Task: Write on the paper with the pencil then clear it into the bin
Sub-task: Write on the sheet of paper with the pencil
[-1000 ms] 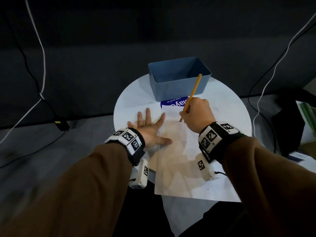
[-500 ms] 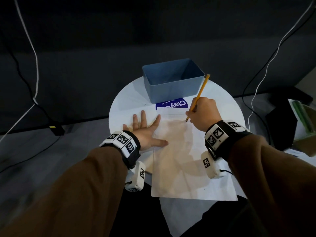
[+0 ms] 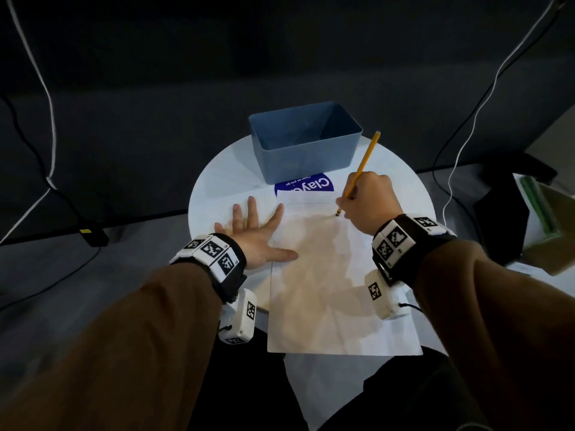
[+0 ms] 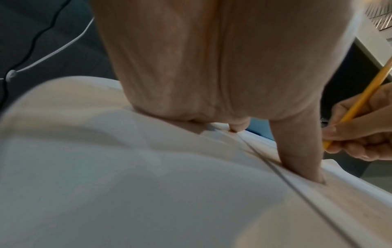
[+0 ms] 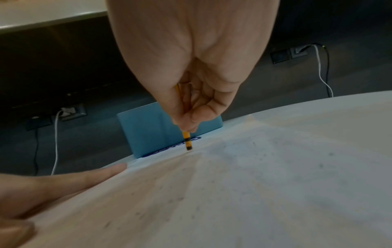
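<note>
Dark walls and grey floor surround a round white desk [image 3: 217, 181], with black and white cables [image 3: 46, 126] hanging at both sides. On the desk's far part stands an open blue plastic bin [image 3: 306, 150], and just in front of it lies a blue sticker [image 3: 306, 185] with white lettering, partly covered by the top edge of a white sheet of paper [image 3: 326, 290]. The paper lies flat on the desk, and its near edge reaches past the desk's rim toward the person.

The right hand [image 3: 370, 202] has its grip closed around a yellow pencil [image 3: 364, 164]: fingers and thumb pinch it low on the shaft, the eraser end tilts up and away toward the bin's right corner, and the tip touches the paper near its upper right part. In the right wrist view the pencil [image 5: 186, 139] stands nearly upright with its dark tip on the sheet.

The left hand [image 3: 256, 234] lies flat with straight, spread fingers, holding nothing; its palm rests on the desk by the paper's left edge, while its thumb [image 4: 297, 151] presses on the sheet.

Both arms wear brown sleeves [image 3: 140, 337] and wristbands with black-and-white markers [image 3: 214, 250].
</note>
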A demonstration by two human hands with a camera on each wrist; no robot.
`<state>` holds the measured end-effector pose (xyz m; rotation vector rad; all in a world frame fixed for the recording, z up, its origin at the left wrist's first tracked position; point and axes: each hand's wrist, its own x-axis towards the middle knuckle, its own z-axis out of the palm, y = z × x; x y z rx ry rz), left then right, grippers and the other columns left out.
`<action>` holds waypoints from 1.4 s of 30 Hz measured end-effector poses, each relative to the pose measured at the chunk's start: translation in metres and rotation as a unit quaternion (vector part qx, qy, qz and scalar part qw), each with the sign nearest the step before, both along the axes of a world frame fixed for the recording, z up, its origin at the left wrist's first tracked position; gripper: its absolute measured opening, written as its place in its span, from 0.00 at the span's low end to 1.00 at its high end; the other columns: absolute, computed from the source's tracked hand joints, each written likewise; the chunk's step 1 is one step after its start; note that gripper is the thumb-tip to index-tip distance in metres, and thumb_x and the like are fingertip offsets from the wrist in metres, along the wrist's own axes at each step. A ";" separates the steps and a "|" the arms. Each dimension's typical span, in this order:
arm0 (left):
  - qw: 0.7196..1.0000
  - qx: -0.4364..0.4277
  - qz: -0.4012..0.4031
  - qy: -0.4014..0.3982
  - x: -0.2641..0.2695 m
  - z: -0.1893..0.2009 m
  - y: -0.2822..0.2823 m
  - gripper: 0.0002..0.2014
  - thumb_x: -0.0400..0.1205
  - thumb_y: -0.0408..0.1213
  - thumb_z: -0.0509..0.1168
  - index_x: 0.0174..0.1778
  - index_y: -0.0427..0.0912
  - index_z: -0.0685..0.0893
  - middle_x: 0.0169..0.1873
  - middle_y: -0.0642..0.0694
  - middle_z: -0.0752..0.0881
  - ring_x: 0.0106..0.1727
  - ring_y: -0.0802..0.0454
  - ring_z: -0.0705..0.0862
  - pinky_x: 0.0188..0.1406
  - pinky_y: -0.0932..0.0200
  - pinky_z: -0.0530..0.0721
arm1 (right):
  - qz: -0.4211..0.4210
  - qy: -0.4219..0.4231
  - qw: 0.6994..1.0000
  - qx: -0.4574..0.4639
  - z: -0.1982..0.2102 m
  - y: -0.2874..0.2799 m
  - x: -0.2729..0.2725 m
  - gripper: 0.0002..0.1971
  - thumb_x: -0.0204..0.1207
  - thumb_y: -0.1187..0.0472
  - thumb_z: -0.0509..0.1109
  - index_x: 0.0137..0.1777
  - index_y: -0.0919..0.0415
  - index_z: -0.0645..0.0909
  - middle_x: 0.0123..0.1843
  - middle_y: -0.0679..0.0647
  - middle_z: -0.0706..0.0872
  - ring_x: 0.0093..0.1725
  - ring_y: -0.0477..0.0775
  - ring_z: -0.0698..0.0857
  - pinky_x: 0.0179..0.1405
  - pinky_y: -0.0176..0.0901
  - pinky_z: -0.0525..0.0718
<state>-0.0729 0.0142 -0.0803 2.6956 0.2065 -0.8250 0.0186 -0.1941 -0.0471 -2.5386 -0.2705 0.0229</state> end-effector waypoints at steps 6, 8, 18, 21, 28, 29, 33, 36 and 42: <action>1.000 0.008 0.001 -0.001 -0.001 0.001 -0.001 0.54 0.73 0.76 0.61 0.82 0.70 0.28 0.81 0.44 0.20 0.83 0.37 0.23 0.78 0.23 0.36 | 0.039 0.002 0.999 0.005 -0.009 0.016 -0.011 0.09 0.80 0.60 0.75 0.39 0.59 0.81 0.39 0.56 0.86 0.39 0.52 0.87 0.42 0.43 0.86; 1.000 -0.001 0.004 -0.003 -0.001 0.000 0.000 0.54 0.73 0.76 0.62 0.82 0.71 0.29 0.81 0.45 0.20 0.83 0.37 0.23 0.78 0.24 0.35 | 0.010 -0.009 1.000 -0.018 -0.008 0.008 -0.007 0.07 0.80 0.61 0.75 0.42 0.60 0.82 0.42 0.57 0.84 0.39 0.51 0.83 0.38 0.39 0.80; 1.000 0.001 0.000 -0.002 -0.001 0.001 -0.001 0.54 0.73 0.76 0.62 0.82 0.70 0.29 0.81 0.44 0.20 0.83 0.37 0.23 0.77 0.23 0.36 | 0.038 0.000 0.999 0.003 -0.008 0.011 -0.006 0.09 0.79 0.60 0.77 0.39 0.58 0.81 0.39 0.57 0.88 0.39 0.56 0.90 0.48 0.52 0.91; 1.000 0.001 -0.001 -0.001 0.000 -0.001 0.000 0.54 0.73 0.77 0.61 0.81 0.71 0.29 0.80 0.45 0.19 0.82 0.37 0.23 0.77 0.22 0.35 | 0.022 -0.005 0.999 -0.043 -0.003 -0.003 -0.002 0.09 0.80 0.61 0.75 0.41 0.58 0.79 0.45 0.58 0.86 0.39 0.55 0.88 0.41 0.46 0.88; 1.000 0.007 0.001 0.000 0.001 -0.001 -0.001 0.53 0.73 0.77 0.61 0.81 0.71 0.29 0.81 0.44 0.19 0.83 0.37 0.23 0.78 0.22 0.36 | 0.035 -0.004 0.999 -0.011 0.001 0.004 -0.003 0.09 0.80 0.60 0.76 0.40 0.57 0.80 0.41 0.58 0.88 0.40 0.57 0.91 0.50 0.53 0.91; 1.000 0.008 0.001 0.000 0.000 -0.001 -0.001 0.54 0.73 0.77 0.61 0.82 0.71 0.29 0.81 0.44 0.20 0.83 0.37 0.23 0.78 0.22 0.36 | 0.043 0.000 0.999 -0.003 0.000 0.010 -0.005 0.09 0.80 0.60 0.77 0.39 0.56 0.80 0.41 0.58 0.88 0.40 0.57 0.91 0.50 0.53 0.91; 1.000 0.009 -0.001 0.007 0.000 -0.001 -0.001 0.53 0.72 0.78 0.61 0.81 0.72 0.28 0.80 0.45 0.19 0.82 0.37 0.23 0.78 0.22 0.36 | 0.030 0.009 0.999 -0.013 -0.003 0.005 -0.002 0.10 0.79 0.60 0.77 0.40 0.57 0.80 0.44 0.60 0.87 0.43 0.60 0.90 0.49 0.57 0.92; 1.000 0.010 -0.005 0.017 0.002 -0.001 0.000 0.53 0.72 0.78 0.60 0.80 0.73 0.28 0.79 0.45 0.18 0.82 0.37 0.22 0.78 0.21 0.36 | -0.003 0.002 0.999 -0.032 0.002 -0.018 0.003 0.09 0.79 0.61 0.77 0.39 0.58 0.80 0.43 0.60 0.87 0.41 0.60 0.90 0.48 0.58 0.92; 1.000 0.010 -0.006 0.019 0.002 0.001 -0.002 0.53 0.73 0.77 0.60 0.81 0.72 0.28 0.80 0.44 0.18 0.82 0.37 0.22 0.77 0.21 0.36 | 0.046 -0.007 0.999 -0.007 -0.003 0.000 -0.004 0.10 0.79 0.62 0.77 0.38 0.57 0.81 0.38 0.57 0.89 0.39 0.54 0.91 0.50 0.51 0.91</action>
